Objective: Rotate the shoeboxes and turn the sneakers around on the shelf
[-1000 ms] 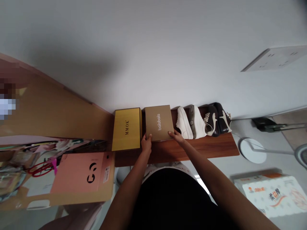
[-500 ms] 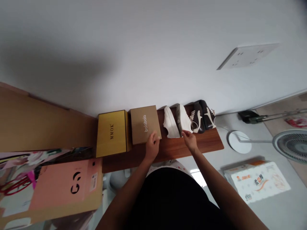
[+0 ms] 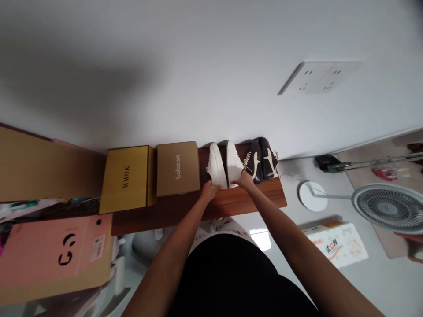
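A pair of white sneakers stands on a dark wooden shelf [image 3: 257,200] against the wall. My left hand [image 3: 209,191] grips the heel of the left white sneaker [image 3: 216,171]. My right hand [image 3: 243,179] grips the heel of the right white sneaker [image 3: 234,163]. Both shoes stand side by side, soles down. Left of them sits a brown "balabala" shoe box [image 3: 177,167], and further left a yellow "MMOK" box [image 3: 125,178]. A pair of dark brown sneakers with white stripes [image 3: 263,159] stands to the right.
A pink box [image 3: 49,257] lies on cardboard at lower left. On the floor to the right are a white round fan base [image 3: 312,196], a fan head [image 3: 386,208] and a printed white package [image 3: 340,244]. A wall socket plate [image 3: 317,77] is above.
Both hands left the brown box and moved right to the white sneakers. The right white sneaker, earlier lying on its side, now stands upright beside its mate. The view shifted right.
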The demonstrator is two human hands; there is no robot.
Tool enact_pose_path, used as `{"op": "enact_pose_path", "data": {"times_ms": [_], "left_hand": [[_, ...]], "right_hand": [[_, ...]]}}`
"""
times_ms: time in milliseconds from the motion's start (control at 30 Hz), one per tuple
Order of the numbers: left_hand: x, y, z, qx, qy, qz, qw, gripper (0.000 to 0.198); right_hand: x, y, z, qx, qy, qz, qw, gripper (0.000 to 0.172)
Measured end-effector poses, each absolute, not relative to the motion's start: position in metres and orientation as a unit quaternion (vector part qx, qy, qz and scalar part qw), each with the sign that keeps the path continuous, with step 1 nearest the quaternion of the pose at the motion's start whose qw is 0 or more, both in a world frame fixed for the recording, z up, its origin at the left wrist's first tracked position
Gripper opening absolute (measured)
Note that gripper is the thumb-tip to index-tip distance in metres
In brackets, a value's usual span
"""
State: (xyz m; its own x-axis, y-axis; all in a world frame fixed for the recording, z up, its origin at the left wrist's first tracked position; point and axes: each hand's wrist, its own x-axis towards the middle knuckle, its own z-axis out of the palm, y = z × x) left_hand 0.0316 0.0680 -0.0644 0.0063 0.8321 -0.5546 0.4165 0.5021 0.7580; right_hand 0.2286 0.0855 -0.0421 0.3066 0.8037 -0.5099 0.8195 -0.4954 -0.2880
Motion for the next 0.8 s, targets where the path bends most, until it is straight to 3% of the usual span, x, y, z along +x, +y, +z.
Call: {"op": "enact_pose_path", "data": {"times_ms": [133,267,533,800], "left_hand": [[0.026,0.072,-0.059,0.5,0.673,0.178,0.515,0.022],[0.026,0.078,-0.042,0.612,0.658,0.098,0.427,0.024],[0.048,0.078,-0.011,0.734,0.611,-0.083,0.284,0.028],[0.057,0.073,-0.013,0.752,0.601,-0.127,0.241,0.033]], "right_hand": [[0.243,0.09,-0.041,0.745,0.567,-0.351,-0.013,0.037],[0.25,0.091,-0.033,0.682,0.643,-0.346,-0.042,0.029],[0.213,0.086,-0.005,0.682,0.677,-0.259,0.098,0.03],[0.182,0.084,-0.013,0.701,0.66,-0.239,0.123,0.025]]}}
